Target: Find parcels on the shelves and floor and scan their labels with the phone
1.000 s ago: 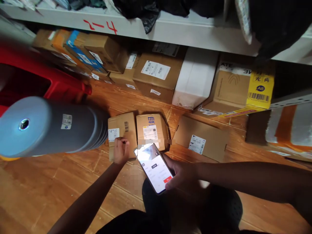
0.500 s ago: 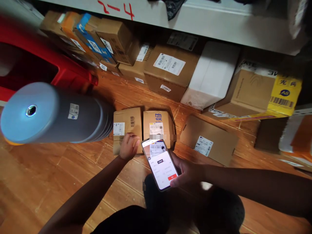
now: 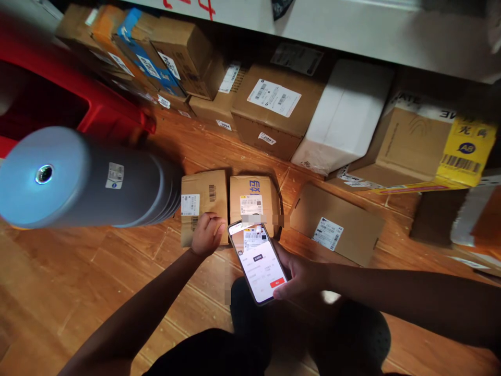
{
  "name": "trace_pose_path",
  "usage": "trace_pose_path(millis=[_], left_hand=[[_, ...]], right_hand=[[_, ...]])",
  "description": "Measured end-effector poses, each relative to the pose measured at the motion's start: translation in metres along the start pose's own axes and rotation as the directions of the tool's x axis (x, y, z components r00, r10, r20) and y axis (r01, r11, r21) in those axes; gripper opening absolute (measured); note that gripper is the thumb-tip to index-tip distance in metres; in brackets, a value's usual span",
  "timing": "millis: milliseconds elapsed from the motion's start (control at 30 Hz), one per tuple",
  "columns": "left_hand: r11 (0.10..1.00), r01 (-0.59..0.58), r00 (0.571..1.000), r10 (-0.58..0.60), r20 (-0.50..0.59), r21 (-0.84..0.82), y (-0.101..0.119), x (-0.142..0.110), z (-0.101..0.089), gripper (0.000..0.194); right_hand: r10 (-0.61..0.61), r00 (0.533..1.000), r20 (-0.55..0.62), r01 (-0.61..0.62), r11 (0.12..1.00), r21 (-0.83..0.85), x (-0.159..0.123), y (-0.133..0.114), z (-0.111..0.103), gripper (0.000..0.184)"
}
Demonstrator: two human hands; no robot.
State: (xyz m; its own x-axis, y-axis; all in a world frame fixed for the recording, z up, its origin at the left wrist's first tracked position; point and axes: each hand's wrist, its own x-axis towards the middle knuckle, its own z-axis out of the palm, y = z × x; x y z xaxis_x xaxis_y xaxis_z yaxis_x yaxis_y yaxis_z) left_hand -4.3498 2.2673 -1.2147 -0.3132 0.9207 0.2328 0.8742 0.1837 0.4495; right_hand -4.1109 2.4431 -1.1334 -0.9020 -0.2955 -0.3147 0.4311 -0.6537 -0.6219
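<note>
My right hand (image 3: 299, 274) grips a smartphone (image 3: 261, 266) from its right side, the thumb by the red button at the bottom of the lit screen. The screen shows a camera picture of a label above a white page. Beyond its top edge sits a small cardboard box (image 3: 239, 196) with blue print and a white label. My left hand (image 3: 208, 233) is curled, fingers folded, over the lower right part of another cardboard box (image 3: 204, 189); nothing shows in it. Whether it touches that box I cannot tell.
A grey cylinder (image 3: 97, 203) with a light-blue end lies left. A flat cardboard box (image 3: 352, 230) lies right. Labelled cartons (image 3: 270, 130), a white box (image 3: 344, 115) and a yellow-taped carton (image 3: 415, 141) line up under a white shelf (image 3: 352, 31). A red plastic object (image 3: 105, 112) stands at upper left.
The view has shifted slightly, so the shelf sits higher in the picture. Both hands stay nearly in place, and the label picture on the phone screen has moved a little.
</note>
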Motion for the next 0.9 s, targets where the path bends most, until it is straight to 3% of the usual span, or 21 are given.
trace_pose_path(millis=[267, 467, 600, 767, 900], left_hand=[[1.000, 0.000, 1.000, 0.000, 0.000, -0.019, 0.002, -0.004, 0.006, 0.020], [0.999, -0.004, 0.999, 0.002, -0.038, -0.054, 0.006, -0.004, 0.007, 0.021], [0.997, -0.049, 0.988, 0.039, -0.147, -0.064, 0.016, -0.001, 0.002, 0.028], [0.996, -0.088, 0.937, 0.080, -0.340, -0.009, 0.032, -0.002, 0.001, 0.061], [0.992, -0.129, 0.919, 0.122, -0.374, 0.007, 0.040, -0.003, 0.001, 0.066]], right_hand=[[-0.121, 0.971, -0.205, 0.109, 0.992, -0.071, 0.002, 0.010, 0.013, 0.086], [-0.144, 0.964, -0.222, 0.140, 0.990, -0.032, 0.001, 0.005, 0.024, 0.088], [-0.178, 0.961, -0.212, 0.175, 0.984, -0.033, -0.001, 0.007, 0.027, 0.095], [-0.204, 0.960, -0.193, 0.204, 0.979, -0.018, -0.001, 0.009, 0.026, 0.092], [-0.187, 0.962, -0.198, 0.184, 0.982, -0.032, -0.002, 0.008, 0.024, 0.089]])
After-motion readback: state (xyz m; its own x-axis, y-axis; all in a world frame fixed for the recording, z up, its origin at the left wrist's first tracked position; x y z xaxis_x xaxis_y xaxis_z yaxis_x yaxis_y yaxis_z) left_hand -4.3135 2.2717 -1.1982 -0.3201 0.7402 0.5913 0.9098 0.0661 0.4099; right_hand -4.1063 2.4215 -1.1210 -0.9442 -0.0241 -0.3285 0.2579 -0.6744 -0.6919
